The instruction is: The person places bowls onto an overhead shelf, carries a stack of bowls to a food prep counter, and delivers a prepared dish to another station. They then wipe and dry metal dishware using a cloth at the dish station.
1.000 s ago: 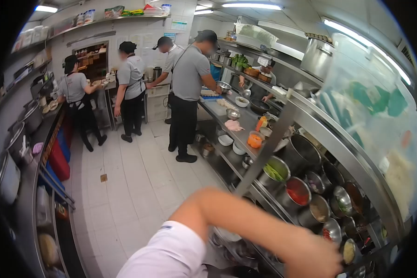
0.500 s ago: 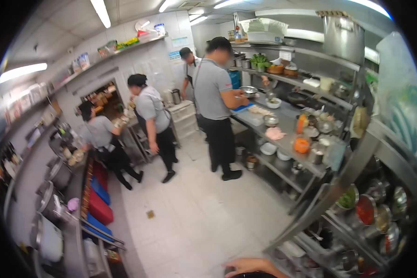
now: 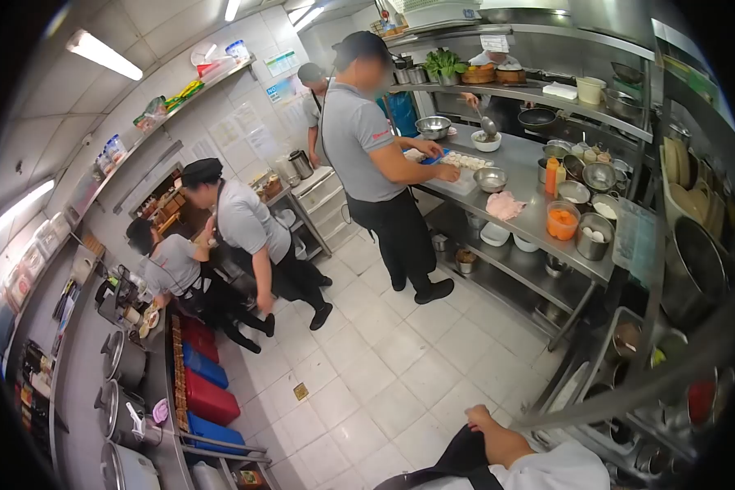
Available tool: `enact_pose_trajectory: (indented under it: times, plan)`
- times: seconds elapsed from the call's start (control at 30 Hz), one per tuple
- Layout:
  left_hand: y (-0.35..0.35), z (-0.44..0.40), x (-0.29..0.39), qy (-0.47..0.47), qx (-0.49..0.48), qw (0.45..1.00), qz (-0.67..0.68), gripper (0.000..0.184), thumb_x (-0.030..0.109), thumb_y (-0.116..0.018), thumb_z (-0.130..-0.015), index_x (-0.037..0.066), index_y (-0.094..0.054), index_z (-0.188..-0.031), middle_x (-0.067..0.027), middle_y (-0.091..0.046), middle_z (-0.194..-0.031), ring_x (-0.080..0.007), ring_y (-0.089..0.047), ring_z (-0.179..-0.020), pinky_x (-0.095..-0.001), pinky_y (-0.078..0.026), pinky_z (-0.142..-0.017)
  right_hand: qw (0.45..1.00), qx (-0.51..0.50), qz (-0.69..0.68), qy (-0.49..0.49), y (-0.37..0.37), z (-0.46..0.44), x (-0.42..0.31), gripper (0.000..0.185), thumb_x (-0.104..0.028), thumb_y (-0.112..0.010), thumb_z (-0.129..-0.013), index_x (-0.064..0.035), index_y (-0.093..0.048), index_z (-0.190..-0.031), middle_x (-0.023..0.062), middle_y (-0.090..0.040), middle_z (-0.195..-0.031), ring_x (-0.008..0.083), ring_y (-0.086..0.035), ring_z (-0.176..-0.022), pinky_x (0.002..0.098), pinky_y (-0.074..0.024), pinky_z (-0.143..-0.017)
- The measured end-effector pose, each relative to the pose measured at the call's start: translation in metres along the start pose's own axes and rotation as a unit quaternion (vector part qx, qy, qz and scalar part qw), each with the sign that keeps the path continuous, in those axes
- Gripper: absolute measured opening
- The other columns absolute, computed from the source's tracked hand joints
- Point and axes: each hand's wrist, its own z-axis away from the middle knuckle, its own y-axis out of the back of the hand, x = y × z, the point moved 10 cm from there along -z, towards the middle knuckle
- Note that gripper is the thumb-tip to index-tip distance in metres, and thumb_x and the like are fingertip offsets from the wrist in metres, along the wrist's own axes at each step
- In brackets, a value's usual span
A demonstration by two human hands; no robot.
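My right hand [image 3: 480,417] shows low in the view, just beyond the edge of my dark apron [image 3: 457,457]. The forearm runs back to a white sleeve [image 3: 559,469]. The hand is small and partly turned away, so I cannot tell how the fingers lie or whether they hold anything. Tiled floor [image 3: 367,359] lies beyond it, and a metal rack [image 3: 547,416] is close on the right. My left hand is out of view.
On the right, a co-worker [image 3: 367,131] handles food at a steel counter [image 3: 514,175] holding bowls, pink meat [image 3: 505,206] and an orange tub [image 3: 562,219]. More people stand at the back left. Large pots [image 3: 126,416] line the left counter.
My view has turned and moved; the steel counter looks larger. My right hand and white sleeve show further into view. Two co-workers at the back left have come closer together.
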Motion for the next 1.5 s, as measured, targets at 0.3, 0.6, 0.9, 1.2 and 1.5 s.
enact_pose_trajectory:
  times: [0.3, 0.6, 0.9, 1.2, 1.5]
  plan:
    - [-0.579, -0.018, 0.185, -0.187, -0.417, 0.771, -0.443, 0.040, 0.031, -0.062, -0.093, 0.009, -0.057, -0.126, -0.0093, -0.068, -0.103, -0.0199, -0.065, -0.090, -0.0321, -0.051, -0.083, 0.961, -0.138, -0.108, -0.216, 0.065, -0.098, 0.051, 0.031, -0.033, -0.059, -0.092, -0.0039, -0.064, -0.102, 0.0128, -0.066, -0.095, 0.0243, -0.066, -0.082, 0.0400, -0.0551, -0.072]
    - [-0.594, -0.164, 0.366, -0.181, -0.147, 0.921, -0.311, 0.034, 0.026, -0.061, -0.090, 0.002, -0.064, -0.114, -0.0100, -0.069, -0.096, -0.0169, -0.065, -0.078, -0.0299, -0.052, -0.068, 0.976, -0.151, -0.042, -0.150, 0.069, -0.145, -0.110, 0.036, -0.036, -0.058, -0.092, -0.0030, -0.066, -0.104, 0.0147, -0.066, -0.099, 0.0269, -0.066, -0.085, 0.0405, -0.0543, -0.076]
    - [-0.484, -0.274, 0.235, -0.016, -0.371, 0.817, -0.441, 0.048, 0.040, -0.060, -0.091, 0.014, -0.056, -0.132, -0.0104, -0.056, -0.134, -0.0227, -0.053, -0.123, -0.0338, -0.040, -0.106, 0.987, -0.122, -0.064, -0.077, 0.085, -0.230, -0.138, 0.041, -0.040, -0.056, -0.092, -0.0020, -0.067, -0.105, 0.0165, -0.067, -0.103, 0.0295, -0.066, -0.089, 0.0410, -0.0536, -0.079]
    - [-0.477, -0.369, 0.415, -0.170, -0.333, 0.793, -0.480, 0.042, 0.039, -0.062, -0.090, 0.016, -0.060, -0.125, -0.0093, -0.063, -0.119, -0.0260, -0.062, -0.102, -0.0434, -0.048, -0.091, 0.997, -0.051, -0.060, -0.010, 0.087, -0.272, -0.280, 0.046, -0.043, -0.055, -0.093, -0.0011, -0.068, -0.107, 0.0183, -0.067, -0.107, 0.0322, -0.066, -0.092, 0.0415, -0.0528, -0.082]
    - [-0.503, -0.462, 0.545, -0.031, -0.049, 0.972, -0.226, 0.027, 0.024, -0.061, -0.088, 0.007, -0.062, -0.110, -0.0076, -0.064, -0.087, -0.0196, -0.061, -0.068, -0.0368, -0.048, -0.059, 0.974, -0.042, 0.220, 0.040, 0.118, -0.292, -0.395, 0.067, -0.062, -0.048, -0.090, -0.0028, -0.066, -0.114, 0.0205, -0.060, -0.125, 0.0382, -0.052, -0.122, 0.0451, -0.0404, -0.103]
